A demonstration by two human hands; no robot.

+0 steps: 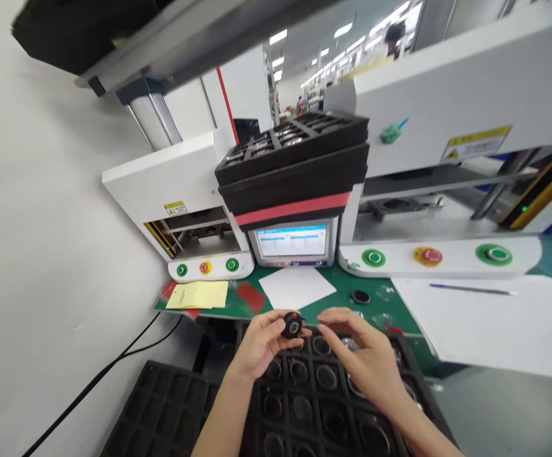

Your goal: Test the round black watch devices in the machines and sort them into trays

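Observation:
My left hand (267, 343) pinches a small round black part (293, 325) with a ringed centre and a red spot on its upper edge. Just to the right, my right hand (364, 349) is held with thumb and index finger a little apart, and nothing shows between them. Its fingertips are close to the black part but not touching it. Below both hands lies a black foam tray (312, 388) whose compartments hold several round, clear-rimmed pieces. My forearms cover parts of this tray.
A second black tray (162, 406) lies at lower left. Two white press machines (447, 254) (176, 171) flank a monitor (292, 244) under stacked foam trays (295, 165). The green bench (242, 279) bears papers (297, 287), a pen (471, 290) and a black disc (360, 296).

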